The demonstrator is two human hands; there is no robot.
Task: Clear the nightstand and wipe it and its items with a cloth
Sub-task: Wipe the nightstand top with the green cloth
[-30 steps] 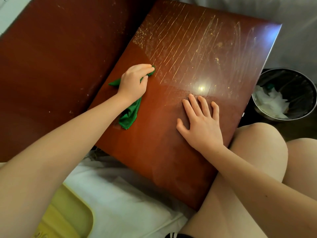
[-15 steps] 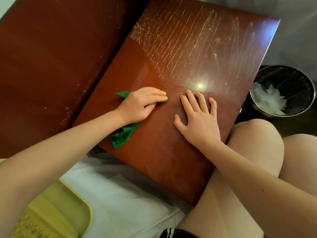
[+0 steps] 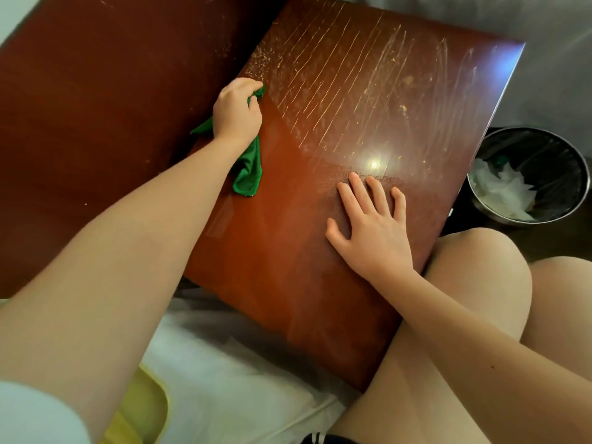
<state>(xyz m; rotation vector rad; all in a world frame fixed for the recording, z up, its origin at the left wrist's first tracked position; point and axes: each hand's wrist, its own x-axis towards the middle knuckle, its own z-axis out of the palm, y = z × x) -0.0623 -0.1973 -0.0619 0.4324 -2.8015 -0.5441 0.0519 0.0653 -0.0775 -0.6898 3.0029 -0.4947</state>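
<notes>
The reddish-brown nightstand top [image 3: 320, 257] fills the middle of the view, bare of items. Its far half is streaked with pale dusty lines, its near half looks smooth. My left hand [image 3: 236, 113] grips a green cloth [image 3: 248, 169] and presses it on the top's left edge, where the streaks begin. A tail of cloth hangs out below the hand. My right hand [image 3: 373, 229] lies flat, fingers spread, on the near right part of the top, holding nothing.
A dark wooden headboard [image 3: 96, 107] stands against the nightstand's left side. A round metal bin [image 3: 528, 174] with a black liner and white tissue sits on the floor at the right. White bedding [image 3: 230, 379] and a yellow item [image 3: 144, 408] lie below. My bare knees are at the lower right.
My left hand has swept the cloth from the middle of the top, next to my right hand, back up and left to the far left edge. The right hand stayed flat in place.
</notes>
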